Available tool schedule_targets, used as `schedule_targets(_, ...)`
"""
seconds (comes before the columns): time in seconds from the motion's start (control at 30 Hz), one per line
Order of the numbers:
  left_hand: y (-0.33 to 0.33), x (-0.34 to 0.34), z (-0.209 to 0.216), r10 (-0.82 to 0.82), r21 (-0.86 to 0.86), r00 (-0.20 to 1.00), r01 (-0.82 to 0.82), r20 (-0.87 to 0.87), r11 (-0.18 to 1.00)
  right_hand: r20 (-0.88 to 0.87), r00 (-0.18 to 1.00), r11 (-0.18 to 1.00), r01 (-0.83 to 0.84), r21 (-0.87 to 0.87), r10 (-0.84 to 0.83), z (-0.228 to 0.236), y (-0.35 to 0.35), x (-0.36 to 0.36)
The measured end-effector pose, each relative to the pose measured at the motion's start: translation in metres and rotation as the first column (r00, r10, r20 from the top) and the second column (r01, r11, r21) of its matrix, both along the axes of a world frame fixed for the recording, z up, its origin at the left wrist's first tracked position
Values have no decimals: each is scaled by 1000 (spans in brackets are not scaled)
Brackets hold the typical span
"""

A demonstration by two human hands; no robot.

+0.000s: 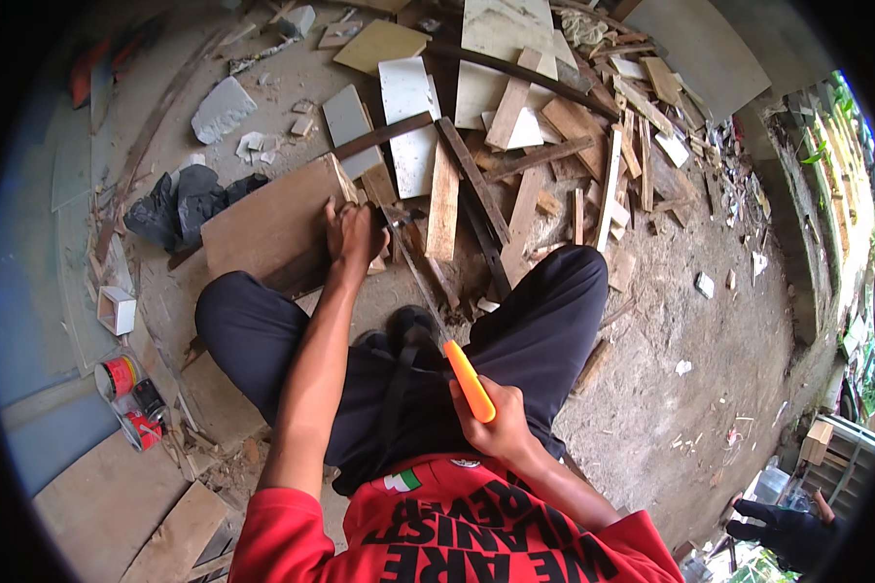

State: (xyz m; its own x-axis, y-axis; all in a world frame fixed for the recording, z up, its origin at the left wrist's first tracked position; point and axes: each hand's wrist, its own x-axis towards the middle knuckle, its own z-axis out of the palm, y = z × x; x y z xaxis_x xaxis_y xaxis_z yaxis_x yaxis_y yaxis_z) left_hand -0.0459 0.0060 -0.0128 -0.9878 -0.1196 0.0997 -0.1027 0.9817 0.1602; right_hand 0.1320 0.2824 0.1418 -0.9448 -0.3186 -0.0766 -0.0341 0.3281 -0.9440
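Observation:
My right hand [494,418] is closed round the orange handle of a handsaw [471,381], in front of my lap. The saw's thin blade runs forward and slightly left, its far end beside my left hand. My left hand [353,236] is closed, fingers curled down at the right end of a brown wooden box [272,216]. Just past its knuckles a short dark piece [399,222] juts out beside the blade. What the left fingers grip is mostly hidden under them.
Wood offcuts and boards [443,204] lie heaped ahead and to the right. Left of the box are a black plastic bag [196,204] and a white chunk [224,110]. Cans [119,377] lie at the far left. Another person [787,532] shows at the lower right.

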Motion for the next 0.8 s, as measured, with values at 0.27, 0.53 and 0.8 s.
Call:
schedule_targets(0.27,-4,-8,-14,39,-229,980,6,194,973,-122,992,999,36,-8,-37,-43,-93,-128)
schedule_targets(0.53,4,0,18,49,-141,977,-19,209,990,-147,989,997,-37,-66,27,-28,-34,-44)
schedule_targets(0.8,5,0,6,57,-123,980,-34,191,992,-43,999,1000,-17,10,17,-25,-46,-75)
